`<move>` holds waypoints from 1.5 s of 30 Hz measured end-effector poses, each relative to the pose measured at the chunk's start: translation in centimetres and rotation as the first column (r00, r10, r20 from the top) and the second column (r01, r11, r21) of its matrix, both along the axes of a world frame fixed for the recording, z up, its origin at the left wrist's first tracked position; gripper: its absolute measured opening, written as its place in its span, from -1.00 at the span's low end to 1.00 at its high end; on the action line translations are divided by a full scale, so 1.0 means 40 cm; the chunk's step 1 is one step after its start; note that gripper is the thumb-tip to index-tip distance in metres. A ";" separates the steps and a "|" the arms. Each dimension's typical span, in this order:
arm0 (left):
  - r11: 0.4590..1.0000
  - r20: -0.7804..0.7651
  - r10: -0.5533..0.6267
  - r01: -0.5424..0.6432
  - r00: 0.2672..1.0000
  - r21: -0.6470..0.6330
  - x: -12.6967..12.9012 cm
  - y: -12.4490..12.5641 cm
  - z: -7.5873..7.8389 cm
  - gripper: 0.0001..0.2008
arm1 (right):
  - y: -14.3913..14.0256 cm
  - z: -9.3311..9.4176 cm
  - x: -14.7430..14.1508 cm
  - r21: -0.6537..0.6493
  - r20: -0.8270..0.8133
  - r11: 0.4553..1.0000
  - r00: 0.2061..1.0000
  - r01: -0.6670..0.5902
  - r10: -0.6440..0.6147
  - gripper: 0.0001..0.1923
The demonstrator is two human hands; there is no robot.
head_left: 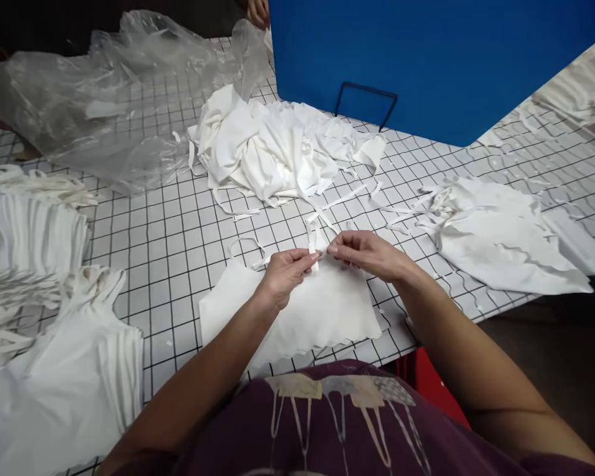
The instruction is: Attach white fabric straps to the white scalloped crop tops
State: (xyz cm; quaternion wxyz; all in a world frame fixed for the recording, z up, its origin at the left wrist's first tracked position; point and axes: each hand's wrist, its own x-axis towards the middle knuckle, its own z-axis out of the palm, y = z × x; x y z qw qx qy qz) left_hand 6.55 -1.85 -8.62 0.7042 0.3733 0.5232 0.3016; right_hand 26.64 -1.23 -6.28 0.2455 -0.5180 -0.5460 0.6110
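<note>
At the far left of my view, 2 neat stacks of white fabric pieces, an upper stack [30, 228] and a lower stack [74, 360], lie on the grid-patterned tabletop [173, 254]. Behind them and a little to the right I see a crumpled clear plastic sheet [143, 79], and beyond its right end part of another person's hand [258, 12]. Next comes a loose heap of white fabric [268, 149] with trailing straps. In front of it, the left hand [285, 272] pinches a strap of the white garment [322, 311], which lies flat on the tabletop near the wearer. The right hand [364, 253] has thumb and fingers drawn narrow at the garment's top edge; I cannot tell whether they grip it. Farther right I have a blue panel [426, 66] with a black wire frame [367, 89] at its base, then a rumpled white pile [506, 241] near the tabletop's edge
</note>
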 end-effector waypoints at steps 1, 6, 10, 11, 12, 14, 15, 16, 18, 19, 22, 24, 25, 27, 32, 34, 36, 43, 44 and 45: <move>1.000 0.016 0.021 -0.021 1.000 0.003 0.005 0.004 -0.001 -0.73 | -0.011 -0.005 -0.001 -0.030 -0.017 0.999 1.000 -0.023 0.022 -0.59; 0.995 0.090 0.094 -0.097 0.992 0.037 0.035 0.009 -0.006 -0.71 | -0.020 -0.036 -0.020 -0.103 -0.088 0.994 0.996 -0.019 0.010 -0.54; 0.987 0.093 0.108 -0.118 0.990 0.109 0.040 0.017 -0.009 -0.73 | -0.008 -0.046 -0.027 -0.103 -0.089 0.992 0.994 -0.067 0.058 -0.58; 0.987 0.085 0.102 -0.112 0.991 0.117 0.037 0.019 -0.008 -0.74 | -0.006 -0.046 -0.027 -0.099 -0.103 0.992 0.992 -0.080 0.069 -0.59; 0.987 0.074 0.094 -0.102 0.993 0.122 0.034 0.022 -0.006 -0.73 | -0.005 -0.046 -0.027 -0.095 -0.123 0.992 0.990 -0.087 0.075 -0.60; 0.989 0.028 0.056 -0.059 0.998 0.134 0.023 0.023 -0.002 -0.72 | -0.003 -0.049 -0.028 -0.079 -0.155 0.995 0.987 -0.063 0.050 -0.62; 0.989 -0.002 0.028 -0.028 1.000 0.146 0.017 0.022 -0.002 -0.71 | -0.003 -0.052 -0.029 -0.071 -0.160 0.997 0.987 -0.030 0.018 -0.63; 0.987 -0.029 -0.002 0.006 1.000 0.162 0.012 0.020 -0.003 -0.70 | -0.004 -0.057 -0.029 -0.064 -0.159 0.998 0.987 0.009 -0.019 -0.64; 0.979 -0.065 -0.050 0.062 0.997 0.196 0.002 0.015 -0.008 -0.69 | -0.005 -0.068 -0.031 -0.034 -0.157 0.996 0.984 0.083 -0.087 -0.66; 0.975 -0.077 -0.058 0.073 0.995 0.211 -0.001 0.012 -0.012 -0.71 | -0.006 -0.075 -0.032 -0.012 -0.157 0.994 0.982 0.107 -0.107 -0.67; 0.967 -0.136 -0.052 0.084 0.989 0.240 -0.005 0.007 -0.017 -0.78 | -0.010 -0.089 -0.034 0.114 -0.071 0.985 0.990 0.129 -0.121 -0.69; 0.956 -0.231 -0.068 0.130 0.971 0.264 -0.007 0.007 -0.010 -0.83 | -0.011 -0.088 -0.034 0.339 0.095 0.933 0.983 0.120 -0.160 -0.72; 0.942 -0.297 -0.084 0.173 0.951 0.289 -0.008 0.008 -0.003 -0.84 | -0.011 -0.084 -0.034 0.487 0.184 0.870 0.964 0.080 -0.191 -0.75; 0.886 -0.439 -0.109 0.288 0.892 0.365 -0.011 0.011 0.012 -0.86 | -0.009 -0.074 -0.033 0.707 0.344 0.700 0.915 -0.104 -0.212 -0.79; 0.735 -0.654 -0.129 0.514 0.746 0.442 -0.019 0.009 0.034 -0.83 | -0.002 -0.059 -0.024 0.648 0.590 0.593 0.807 -0.479 0.007 -0.85; 0.710 -0.690 -0.142 0.559 0.710 0.429 -0.021 0.003 0.027 -0.84 | -0.001 -0.062 -0.020 0.623 0.584 0.602 0.809 -0.499 0.065 -0.86; 0.649 -0.741 -0.140 0.626 0.656 0.432 -0.024 -0.008 0.011 -0.93 | -0.003 -0.068 -0.015 0.608 0.566 0.612 0.817 -0.505 0.111 -0.86; 0.610 -0.847 -0.084 0.699 0.525 0.373 -0.023 -0.048 -0.029 -0.85 | -0.025 -0.095 -0.004 0.562 0.478 0.703 0.865 -0.437 0.155 -0.84; 0.622 -0.841 -0.086 0.688 0.534 0.373 -0.021 -0.052 -0.031 -0.85 | -0.029 -0.098 -0.004 0.569 0.463 0.706 0.874 -0.422 0.149 -0.84; 0.630 -0.832 -0.084 0.676 0.548 0.382 -0.019 -0.055 -0.033 -0.86 | -0.032 -0.101 -0.004 0.580 0.448 0.705 0.882 -0.409 0.144 -0.85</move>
